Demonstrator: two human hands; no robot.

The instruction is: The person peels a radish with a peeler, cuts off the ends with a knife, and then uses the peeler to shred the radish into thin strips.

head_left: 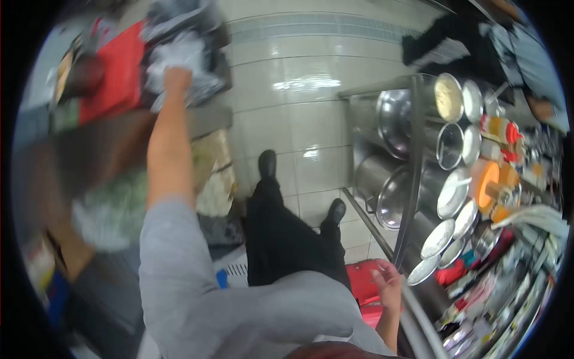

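Grey plastic (174, 51) at eleven o'clock is seemingly being handled by the left hand (177, 78), grip indiscernible, firmness needed; right hand (390, 283) parted, empty.

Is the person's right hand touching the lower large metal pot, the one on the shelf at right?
Apart. The head view shows the right hand below the large metal pot, with a visible gap between.
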